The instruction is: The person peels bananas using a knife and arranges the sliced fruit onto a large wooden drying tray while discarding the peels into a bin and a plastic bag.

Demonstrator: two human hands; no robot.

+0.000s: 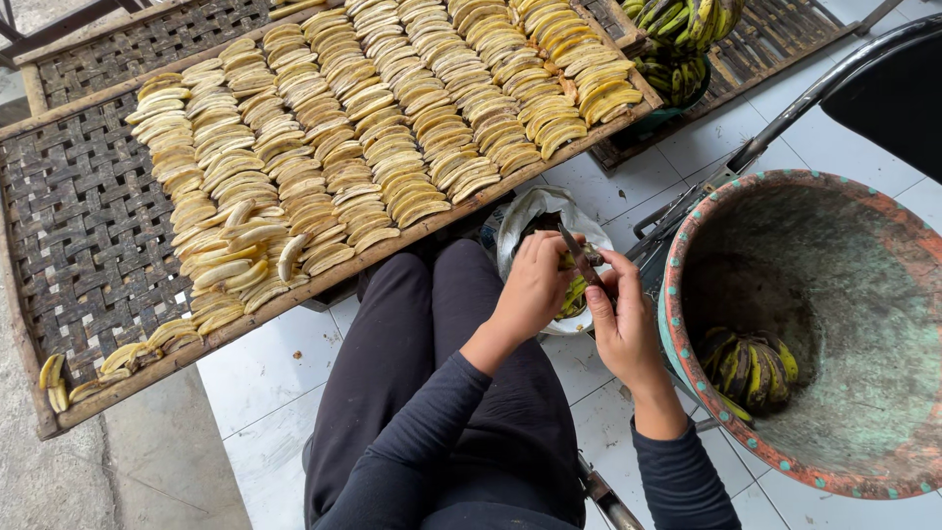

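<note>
My left hand (535,285) grips a green-skinned banana (574,292) over a white plastic bag (535,211) that sits on the floor between my knees. My right hand (623,319) holds a small knife (581,257) whose blade lies against the banana's top. Both hands are close together, just above my dark trousers. The banana is mostly hidden by my fingers.
A woven bamboo tray (78,226) stretches across the top, covered with rows of peeled yellow bananas (373,118). A large round basin (814,324) at right holds a bunch of green bananas (751,368). More green bananas (682,29) sit top right. White tiled floor (265,393) below.
</note>
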